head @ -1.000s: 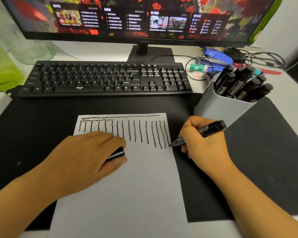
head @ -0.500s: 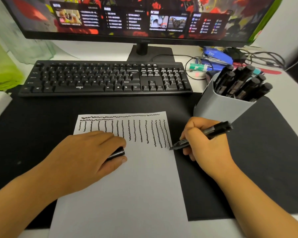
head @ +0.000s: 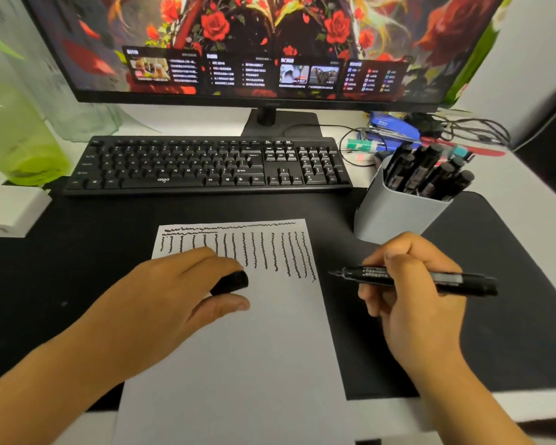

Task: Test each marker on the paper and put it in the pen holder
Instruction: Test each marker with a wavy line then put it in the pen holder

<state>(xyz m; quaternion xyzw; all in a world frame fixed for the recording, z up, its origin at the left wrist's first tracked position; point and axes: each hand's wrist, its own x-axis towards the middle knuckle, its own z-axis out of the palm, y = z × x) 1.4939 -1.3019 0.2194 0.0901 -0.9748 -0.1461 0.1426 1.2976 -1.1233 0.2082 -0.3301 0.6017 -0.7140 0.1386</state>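
Observation:
A white paper [head: 238, 364] lies on the black desk mat, its top covered with several wavy black test lines. My left hand [head: 161, 303] rests on the paper and grips a black marker cap [head: 231, 282]. To the right of the sheet, my right hand [head: 408, 290] holds an uncapped black marker [head: 430, 279] level above the mat, tip pointing left toward the paper's edge. Behind it stands a grey pen holder [head: 395, 216] with several black markers [head: 430, 175] in it.
A black keyboard [head: 206, 165] sits behind the paper, with a monitor [head: 264, 46] above it. Blue stationery and cables [head: 398, 130] lie behind the holder. A green translucent container [head: 16, 139] and a white box [head: 10, 213] are at the left.
My right hand has lifted the marker off the paper's right edge and moved it right, turning it level. My left hand with the cap has stayed put.

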